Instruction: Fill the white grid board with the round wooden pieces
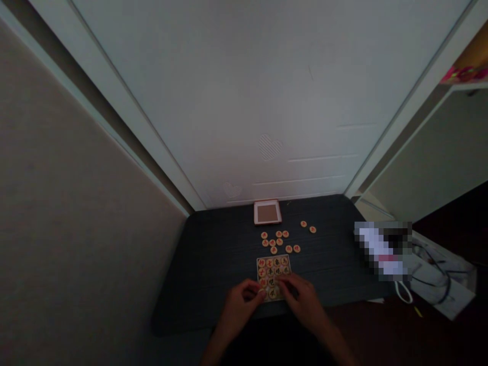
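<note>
A small square tray [257, 278] near the front of the dark table holds rows of round Chinese chess pieces [270, 272] with red or black characters. At its lower left corner, my left hand [242, 301] has thumb and forefinger closed on a Chinese chess piece [262, 293]. My right hand [303, 295] reaches over the tray's right side, fingertips pinched at a piece in the lower rows. Its fingers partly hide the pieces there. Beyond the tray, several loose red-marked pieces [272, 243] lie scattered on the table.
A shallow pinkish-white box [267, 201] with a brown inside stands at the back of the dark table [213, 254], against a white panel [229, 101]. Two loose pieces [308, 226] lie farther right. A white box with cables [442, 290] is beyond the table's right edge.
</note>
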Motion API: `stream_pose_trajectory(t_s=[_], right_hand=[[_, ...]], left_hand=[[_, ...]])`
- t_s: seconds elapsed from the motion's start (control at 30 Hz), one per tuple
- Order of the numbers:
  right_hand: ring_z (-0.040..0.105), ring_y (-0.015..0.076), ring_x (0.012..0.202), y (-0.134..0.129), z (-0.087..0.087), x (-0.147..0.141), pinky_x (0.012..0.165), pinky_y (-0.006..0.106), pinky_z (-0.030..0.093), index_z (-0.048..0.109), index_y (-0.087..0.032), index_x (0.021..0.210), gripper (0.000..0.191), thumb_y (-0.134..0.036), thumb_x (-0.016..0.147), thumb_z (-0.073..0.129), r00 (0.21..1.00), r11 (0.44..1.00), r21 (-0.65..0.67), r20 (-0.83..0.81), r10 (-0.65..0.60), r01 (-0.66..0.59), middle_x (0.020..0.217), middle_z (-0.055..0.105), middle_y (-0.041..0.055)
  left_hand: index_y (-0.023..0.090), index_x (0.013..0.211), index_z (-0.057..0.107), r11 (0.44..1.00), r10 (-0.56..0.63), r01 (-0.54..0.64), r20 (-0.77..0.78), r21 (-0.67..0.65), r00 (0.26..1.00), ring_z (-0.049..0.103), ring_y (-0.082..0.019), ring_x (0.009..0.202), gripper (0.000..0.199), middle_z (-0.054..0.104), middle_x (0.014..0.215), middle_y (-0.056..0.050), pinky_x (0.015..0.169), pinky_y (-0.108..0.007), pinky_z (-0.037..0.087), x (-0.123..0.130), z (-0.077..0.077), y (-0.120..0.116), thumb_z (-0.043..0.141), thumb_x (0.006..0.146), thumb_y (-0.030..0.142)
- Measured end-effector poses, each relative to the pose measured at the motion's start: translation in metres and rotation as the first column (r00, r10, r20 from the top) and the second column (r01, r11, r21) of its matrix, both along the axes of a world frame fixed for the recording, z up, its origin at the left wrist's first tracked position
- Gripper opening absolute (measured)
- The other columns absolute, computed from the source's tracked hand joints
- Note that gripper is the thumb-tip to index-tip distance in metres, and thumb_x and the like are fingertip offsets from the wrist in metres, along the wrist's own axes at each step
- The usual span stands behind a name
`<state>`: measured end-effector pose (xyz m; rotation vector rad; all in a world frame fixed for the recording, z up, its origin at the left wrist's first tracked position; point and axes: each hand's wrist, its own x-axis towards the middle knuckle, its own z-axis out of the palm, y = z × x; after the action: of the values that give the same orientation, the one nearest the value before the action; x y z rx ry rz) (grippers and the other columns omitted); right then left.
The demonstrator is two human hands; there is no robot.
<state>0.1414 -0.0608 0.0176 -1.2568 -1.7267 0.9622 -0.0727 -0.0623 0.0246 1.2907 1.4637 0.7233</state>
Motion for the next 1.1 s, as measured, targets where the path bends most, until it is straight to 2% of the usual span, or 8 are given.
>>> stream_pose_trajectory(t_s=[0.17,0.37,0.5,0.6,0.67,0.93,1.1], right_hand=[[0.072,0.0213,0.095,-0.004,0.008,-0.021,0.087,0.034,0.057,0.073,-0.026,0.108,0.021,-0.036,0.095,0.059,0.993,0.994,-0.089,-0.103,0.057,-0.067,0.105,0.077,0.0044],[0.072,0.0188,0.082,0.001,0.012,-0.025,0.076,0.029,0.056,0.073,-0.023,0.093,0.019,-0.040,0.091,0.064,0.986,0.981,-0.181,-0.158,0.043,-0.072,0.089,0.077,0.0024],[0.071,0.0183,0.074,0.003,0.004,-0.023,0.068,0.027,0.055,0.072,-0.022,0.090,0.019,-0.039,0.088,0.066,0.992,0.974,-0.226,-0.125,0.006,-0.034,0.081,0.076,0.0024],[0.070,0.0178,0.069,0.003,-0.003,-0.024,0.064,0.026,0.055,0.072,-0.021,0.086,0.015,-0.036,0.086,0.068,0.995,0.967,-0.254,-0.095,-0.005,-0.019,0.077,0.075,0.0015],[0.070,0.0179,0.068,0.004,-0.005,-0.025,0.064,0.026,0.054,0.072,-0.022,0.084,0.012,-0.032,0.084,0.067,0.998,0.962,-0.271,-0.067,0.000,-0.018,0.076,0.075,0.0012],[0.068,0.0168,0.066,0.005,-0.005,-0.035,0.062,0.025,0.051,0.071,-0.021,0.079,0.005,-0.022,0.080,0.067,0.999,0.965,-0.260,0.035,-0.009,0.018,0.073,0.074,0.0003],[0.068,0.0166,0.066,0.004,-0.009,-0.037,0.062,0.024,0.050,0.071,-0.021,0.077,0.009,-0.017,0.081,0.064,0.999,0.972,-0.233,0.053,0.011,0.001,0.072,0.073,0.0000]], left_hand=[[0.018,0.090,0.072,0.999,0.006,-0.001,0.113,-0.052,0.994,0.074,-0.025,0.087,0.034,0.078,0.094,-0.009,0.073,-0.033,0.057,0.004,0.006,-0.001,0.073,0.079,0.050],[0.020,0.104,0.073,0.993,-0.040,0.060,0.192,-0.101,0.981,0.073,-0.025,0.095,0.036,0.077,0.108,-0.010,0.072,-0.032,0.057,0.004,0.020,-0.003,0.067,0.085,0.049],[0.022,0.102,0.074,0.999,-0.042,0.042,0.071,-0.001,0.997,0.072,-0.024,0.093,0.029,0.077,0.104,-0.009,0.082,-0.034,0.055,-0.002,0.019,-0.004,0.069,0.082,0.043],[0.021,0.099,0.073,0.999,0.004,-0.003,-0.034,0.033,0.999,0.071,-0.023,0.083,0.029,0.077,0.091,-0.007,0.076,-0.033,0.055,-0.008,0.012,-0.005,0.071,0.077,0.040],[0.021,0.099,0.072,0.999,-0.006,0.008,-0.073,0.031,0.997,0.070,-0.022,0.080,0.029,0.076,0.086,-0.006,0.072,-0.031,0.054,-0.010,0.007,-0.007,0.071,0.076,0.039],[0.025,0.104,0.072,0.990,-0.103,0.113,-0.125,0.082,0.987,0.069,-0.022,0.084,0.026,0.076,0.092,-0.005,0.076,-0.031,0.052,-0.009,-0.004,-0.015,0.071,0.079,0.035],[0.025,0.103,0.072,0.987,-0.102,0.118,-0.137,0.111,0.985,0.069,-0.022,0.085,0.023,0.076,0.094,-0.005,0.078,-0.031,0.052,-0.007,-0.006,-0.014,0.068,0.084,0.038]])
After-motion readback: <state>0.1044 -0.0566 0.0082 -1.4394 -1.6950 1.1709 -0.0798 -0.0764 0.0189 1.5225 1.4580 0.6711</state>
